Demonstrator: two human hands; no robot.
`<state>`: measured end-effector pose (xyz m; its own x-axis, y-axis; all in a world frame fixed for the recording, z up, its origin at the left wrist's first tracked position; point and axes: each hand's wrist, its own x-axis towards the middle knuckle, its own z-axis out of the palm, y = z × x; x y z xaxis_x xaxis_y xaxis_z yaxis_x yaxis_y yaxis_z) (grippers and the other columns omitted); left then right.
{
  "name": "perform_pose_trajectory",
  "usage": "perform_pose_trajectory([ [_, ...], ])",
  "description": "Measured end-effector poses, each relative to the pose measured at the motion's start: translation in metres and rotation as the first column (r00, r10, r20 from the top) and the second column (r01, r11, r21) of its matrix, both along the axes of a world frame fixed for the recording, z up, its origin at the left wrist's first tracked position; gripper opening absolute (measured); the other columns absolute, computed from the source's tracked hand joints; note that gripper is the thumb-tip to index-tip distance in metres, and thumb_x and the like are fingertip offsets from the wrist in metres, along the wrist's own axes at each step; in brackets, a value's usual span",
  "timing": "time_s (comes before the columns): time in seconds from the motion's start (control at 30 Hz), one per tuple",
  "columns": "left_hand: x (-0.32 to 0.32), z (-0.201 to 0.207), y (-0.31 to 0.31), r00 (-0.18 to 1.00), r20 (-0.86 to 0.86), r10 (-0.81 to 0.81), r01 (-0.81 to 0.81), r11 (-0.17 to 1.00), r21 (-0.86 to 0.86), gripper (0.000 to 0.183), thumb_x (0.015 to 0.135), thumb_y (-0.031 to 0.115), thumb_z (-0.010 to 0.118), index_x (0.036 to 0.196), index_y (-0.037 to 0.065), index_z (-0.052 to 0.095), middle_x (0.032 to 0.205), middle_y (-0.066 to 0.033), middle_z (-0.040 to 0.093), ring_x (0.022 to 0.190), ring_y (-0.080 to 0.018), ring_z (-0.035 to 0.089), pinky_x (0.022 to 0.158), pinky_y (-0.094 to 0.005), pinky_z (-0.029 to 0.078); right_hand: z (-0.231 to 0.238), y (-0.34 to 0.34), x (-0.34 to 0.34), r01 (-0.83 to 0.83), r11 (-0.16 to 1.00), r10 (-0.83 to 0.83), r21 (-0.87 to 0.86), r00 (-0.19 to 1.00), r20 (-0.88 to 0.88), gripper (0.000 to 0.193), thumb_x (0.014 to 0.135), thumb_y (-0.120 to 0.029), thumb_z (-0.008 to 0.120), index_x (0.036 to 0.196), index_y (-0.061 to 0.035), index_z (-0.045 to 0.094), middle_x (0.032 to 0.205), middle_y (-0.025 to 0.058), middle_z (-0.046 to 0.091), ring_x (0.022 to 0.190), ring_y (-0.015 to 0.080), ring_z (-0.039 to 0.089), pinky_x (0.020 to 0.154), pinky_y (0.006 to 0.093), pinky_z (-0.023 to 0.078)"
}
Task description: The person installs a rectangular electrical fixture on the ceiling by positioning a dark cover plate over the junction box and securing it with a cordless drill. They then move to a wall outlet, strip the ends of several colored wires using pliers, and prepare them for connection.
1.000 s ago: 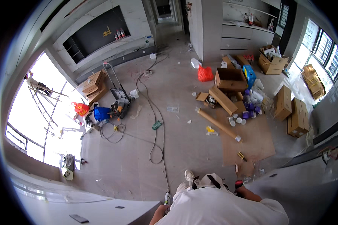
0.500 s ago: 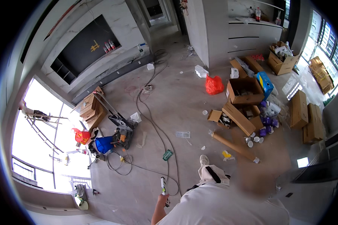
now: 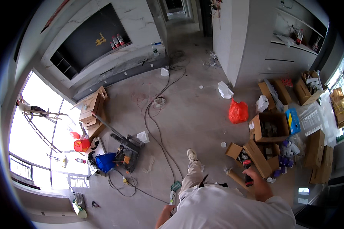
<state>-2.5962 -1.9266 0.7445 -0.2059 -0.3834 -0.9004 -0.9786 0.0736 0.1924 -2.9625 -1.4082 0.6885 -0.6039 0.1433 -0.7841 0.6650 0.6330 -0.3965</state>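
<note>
My left hand (image 3: 167,210), at the lower middle beside my white shirt, is closed around a slim white and green tool (image 3: 172,197). Its exact kind is too small to make out. Just beyond its tip lies a green flat object (image 3: 176,186) on the floor by the cables. Out to the right, my right hand (image 3: 257,182) grips a red and black handheld tool (image 3: 248,172), held upright above a long cardboard tube (image 3: 237,178) and near opened boxes. My shoe (image 3: 192,154) steps forward on the bare floor.
Black cables (image 3: 153,124) run across the floor. To the right stand open cartons (image 3: 270,126), a red plastic bag (image 3: 238,111) and purple packs (image 3: 284,162). At left are a wheeled machine (image 3: 129,154), a blue bag (image 3: 105,162) and stacked boxes (image 3: 91,110). Outside, a person (image 3: 30,108) is on scaffolding.
I have stepped forward, so the floor items sit nearer. My right hand, smeared before, now shows clearly with the red and black tool. The left hand still holds the slim tool.
</note>
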Motion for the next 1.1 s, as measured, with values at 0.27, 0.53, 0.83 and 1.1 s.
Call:
perform_pose_trajectory([
  [0.27, -0.264, -0.038, -0.163, 0.978, -0.098, 0.184, -0.172, 0.978, 0.119, 0.033, 0.083, 0.023, 0.081, 0.092, -0.005, 0.065, 0.073, -0.0133, 0.062, 0.059, -0.0276, 0.064, 0.047, -0.0453, 0.049, 0.032, -0.080, -0.104, 0.000, 1.000, 0.002, -0.012, 0.989, 0.150, 0.037, 0.072, -0.025, 0.077, 0.097, 0.0011, 0.069, 0.089, 0.0173, 0.071, 0.079, 0.0316, 0.070, 0.069, 0.0470, 0.055],
  [0.53, -0.604, -0.019, -0.325, 0.953, -0.299, -0.042, 0.009, 0.994, -0.113, 0.037, 0.084, 0.033, 0.078, 0.086, -0.002, 0.066, 0.071, -0.0111, 0.063, 0.058, -0.0228, 0.063, 0.052, -0.0418, 0.049, 0.012, -0.202, -0.321, -0.005, 1.000, 0.011, -0.024, 0.969, 0.246, 0.035, 0.073, -0.025, 0.077, 0.096, 0.0006, 0.068, 0.086, 0.0173, 0.069, 0.078, 0.0320, 0.070, 0.068, 0.0477, 0.055],
  [0.83, -0.859, 0.011, -0.371, 0.994, -0.097, -0.046, 0.033, 0.990, -0.138, 0.041, 0.080, 0.037, 0.079, 0.081, -0.002, 0.067, 0.071, -0.0104, 0.064, 0.066, -0.0239, 0.065, 0.058, -0.0410, 0.050, -0.102, -0.259, -0.605, -0.505, 0.863, 0.506, -0.022, 0.862, 0.029, 0.033, 0.075, -0.024, 0.076, 0.095, 0.0000, 0.067, 0.084, 0.0172, 0.068, 0.078, 0.0324, 0.070, 0.067, 0.0486, 0.056],
  [1.1, -1.044, -0.009, -0.404, 0.999, 0.012, -0.041, 0.041, 0.998, 0.053, 0.048, 0.077, 0.036, 0.084, 0.094, -0.006, 0.069, 0.081, -0.0137, 0.066, 0.068, -0.0248, 0.066, 0.058, -0.0438, 0.052, 0.028, -0.362, -1.006, 0.076, 0.963, -0.075, -0.260, 0.997, 0.016, 0.023, 0.077, -0.005, 0.073, 0.093, 0.0004, 0.057, 0.075, 0.0138, 0.061, 0.060, 0.0300, 0.067, 0.050, 0.0436, 0.056],
])
